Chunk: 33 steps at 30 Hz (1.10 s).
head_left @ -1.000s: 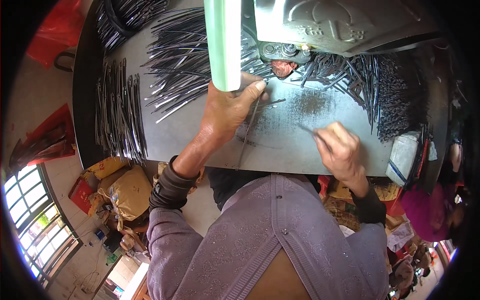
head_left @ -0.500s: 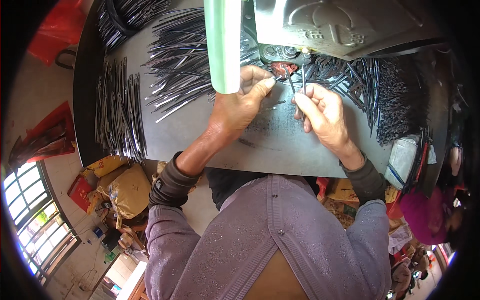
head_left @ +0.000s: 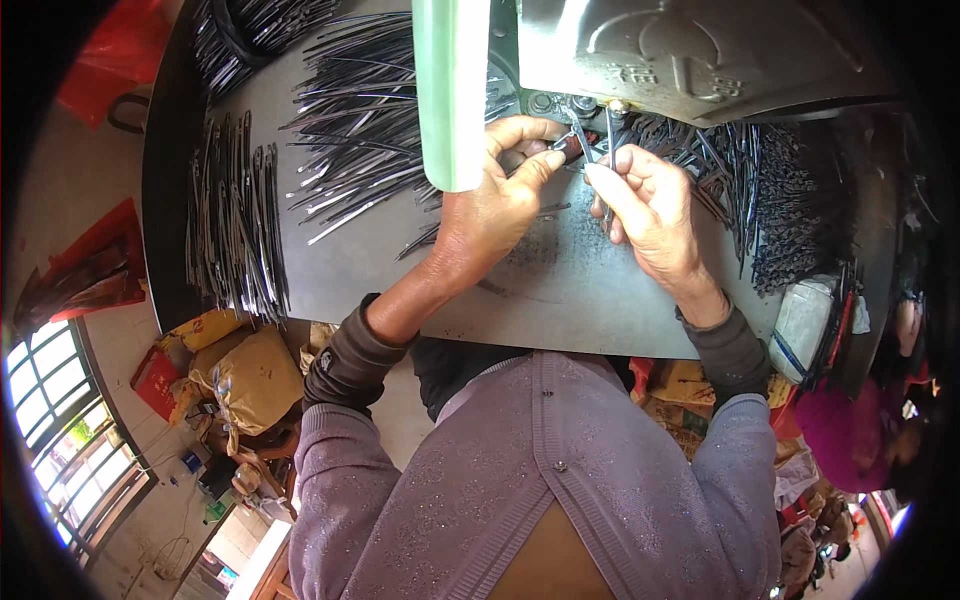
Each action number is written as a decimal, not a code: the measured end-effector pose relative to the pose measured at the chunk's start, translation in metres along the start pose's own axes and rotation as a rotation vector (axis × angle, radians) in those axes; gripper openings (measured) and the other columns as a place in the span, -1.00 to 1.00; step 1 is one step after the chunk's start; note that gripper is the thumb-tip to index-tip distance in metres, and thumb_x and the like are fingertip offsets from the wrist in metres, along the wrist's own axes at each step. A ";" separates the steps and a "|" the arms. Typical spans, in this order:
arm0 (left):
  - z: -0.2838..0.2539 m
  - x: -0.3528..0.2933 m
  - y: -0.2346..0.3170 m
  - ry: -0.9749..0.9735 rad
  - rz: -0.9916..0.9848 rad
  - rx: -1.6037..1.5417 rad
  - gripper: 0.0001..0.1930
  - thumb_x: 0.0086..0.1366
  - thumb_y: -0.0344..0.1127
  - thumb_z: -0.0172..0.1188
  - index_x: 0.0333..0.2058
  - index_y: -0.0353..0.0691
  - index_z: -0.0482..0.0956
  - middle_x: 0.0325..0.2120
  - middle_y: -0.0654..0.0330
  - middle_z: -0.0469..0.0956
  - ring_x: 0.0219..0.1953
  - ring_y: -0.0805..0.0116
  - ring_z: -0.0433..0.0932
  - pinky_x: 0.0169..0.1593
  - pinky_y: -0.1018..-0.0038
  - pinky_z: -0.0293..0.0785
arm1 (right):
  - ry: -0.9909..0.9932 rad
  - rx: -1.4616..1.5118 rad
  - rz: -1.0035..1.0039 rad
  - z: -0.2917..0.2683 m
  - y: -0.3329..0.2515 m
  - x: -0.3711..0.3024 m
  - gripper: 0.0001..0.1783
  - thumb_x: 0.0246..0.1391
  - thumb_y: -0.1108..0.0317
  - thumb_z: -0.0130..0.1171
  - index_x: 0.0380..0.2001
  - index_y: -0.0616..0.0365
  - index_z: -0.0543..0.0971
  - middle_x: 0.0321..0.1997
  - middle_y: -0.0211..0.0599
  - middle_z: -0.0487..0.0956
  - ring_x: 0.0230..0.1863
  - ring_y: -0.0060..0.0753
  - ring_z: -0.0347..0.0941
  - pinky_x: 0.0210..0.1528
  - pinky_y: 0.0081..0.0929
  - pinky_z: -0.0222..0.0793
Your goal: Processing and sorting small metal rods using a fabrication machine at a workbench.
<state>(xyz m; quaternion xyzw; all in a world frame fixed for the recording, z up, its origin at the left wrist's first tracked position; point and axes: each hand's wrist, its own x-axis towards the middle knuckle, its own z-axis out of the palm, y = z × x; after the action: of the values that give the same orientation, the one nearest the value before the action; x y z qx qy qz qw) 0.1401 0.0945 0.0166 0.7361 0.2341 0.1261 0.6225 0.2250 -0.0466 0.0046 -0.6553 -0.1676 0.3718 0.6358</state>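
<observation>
My left hand (head_left: 505,190) is closed, thumb and forefinger pinched on a small metal piece (head_left: 563,142) whose shape I cannot make out. Facing it, my right hand (head_left: 648,208) grips two slim dark metal strips (head_left: 611,135) that stick up past the fingers. The nearer one leans toward my left fingertips and seems to touch there. A reddish bundle (head_left: 574,150) lies just behind, partly covered by the left fingers. Beside my left wrist, a thin dark strip (head_left: 418,241) shows against the metal tabletop (head_left: 600,300).
Many dark strips lie in piles at left (head_left: 235,220), centre-left (head_left: 355,130) and right (head_left: 800,200). A bright lamp tube (head_left: 448,100) and an embossed metal cover (head_left: 690,60) hang over the work area. A white box (head_left: 803,325) stands at the right edge.
My left hand has moved slightly up and right, its fingers now closer to the strips in my right hand. The right hand has shifted up a little. A strip has appeared beside my left wrist.
</observation>
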 end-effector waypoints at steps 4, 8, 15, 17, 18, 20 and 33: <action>0.001 0.001 -0.004 0.006 0.033 -0.018 -0.83 0.08 -0.51 0.16 -0.30 -0.36 0.53 -0.53 0.32 0.51 -0.51 0.65 0.36 -0.43 0.70 0.30 | -0.014 -0.013 0.031 0.000 -0.002 0.000 -0.84 0.01 0.32 0.10 -0.53 0.15 0.44 -0.66 -0.46 0.44 -0.74 -0.80 0.24 -0.70 -0.81 0.15; 0.001 0.001 0.002 0.002 -0.017 -0.024 -0.83 0.09 -0.47 0.15 -0.29 -0.35 0.53 -0.52 0.31 0.52 -0.50 0.65 0.38 -0.42 0.71 0.29 | -0.003 0.007 0.011 0.001 -0.002 0.001 -0.85 0.01 0.35 0.11 -0.55 0.15 0.43 -0.66 -0.45 0.44 -0.74 -0.80 0.24 -0.72 -0.82 0.14; 0.003 0.019 0.015 -0.053 -0.042 -0.315 -0.87 0.13 -0.41 0.12 -0.36 -0.34 0.54 -0.55 0.28 0.52 -0.52 0.62 0.41 -0.42 0.70 0.30 | 0.016 0.149 -0.023 -0.003 -0.008 0.012 -0.91 0.00 0.40 0.12 -0.52 0.15 0.48 -0.64 -0.46 0.45 -0.75 -0.83 0.23 -0.75 -0.86 0.09; 0.005 0.026 0.007 -0.066 -0.053 -0.349 -0.88 0.14 -0.41 0.11 -0.39 -0.36 0.54 -0.57 0.25 0.53 -0.53 0.60 0.42 -0.42 0.69 0.30 | 0.023 0.177 -0.038 -0.004 -0.006 0.017 -0.92 0.00 0.41 0.12 -0.51 0.15 0.48 -0.63 -0.46 0.46 -0.75 -0.83 0.24 -0.75 -0.86 0.09; 0.006 0.028 0.004 -0.062 -0.058 -0.361 -0.88 0.14 -0.41 0.11 -0.40 -0.36 0.54 -0.57 0.24 0.53 -0.54 0.59 0.43 -0.42 0.69 0.31 | 0.013 0.161 -0.039 -0.004 -0.007 0.017 -0.93 0.00 0.41 0.12 -0.51 0.15 0.49 -0.63 -0.46 0.45 -0.73 -0.83 0.25 -0.75 -0.87 0.10; 0.009 0.030 0.000 -0.055 -0.073 -0.384 -0.88 0.15 -0.41 0.11 -0.42 -0.37 0.54 -0.58 0.21 0.53 -0.55 0.57 0.44 -0.43 0.67 0.32 | 0.020 0.150 -0.044 -0.005 -0.006 0.018 -0.92 0.01 0.41 0.12 -0.51 0.16 0.49 -0.63 -0.47 0.45 -0.73 -0.83 0.24 -0.74 -0.87 0.10; 0.007 0.031 0.004 -0.034 0.043 -0.209 -0.87 0.17 -0.43 0.07 -0.44 -0.39 0.53 -0.61 0.18 0.54 -0.57 0.53 0.47 -0.52 0.62 0.37 | -0.050 0.172 0.055 -0.005 -0.009 0.020 -0.86 0.04 0.36 0.09 -0.46 0.23 0.50 -0.64 -0.41 0.46 -0.77 -0.80 0.24 -0.73 -0.82 0.15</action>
<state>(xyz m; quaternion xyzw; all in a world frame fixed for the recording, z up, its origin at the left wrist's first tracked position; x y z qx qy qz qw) 0.1707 0.1036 0.0158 0.6740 0.1934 0.1504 0.6969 0.2436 -0.0351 0.0071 -0.5931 -0.1327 0.4182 0.6751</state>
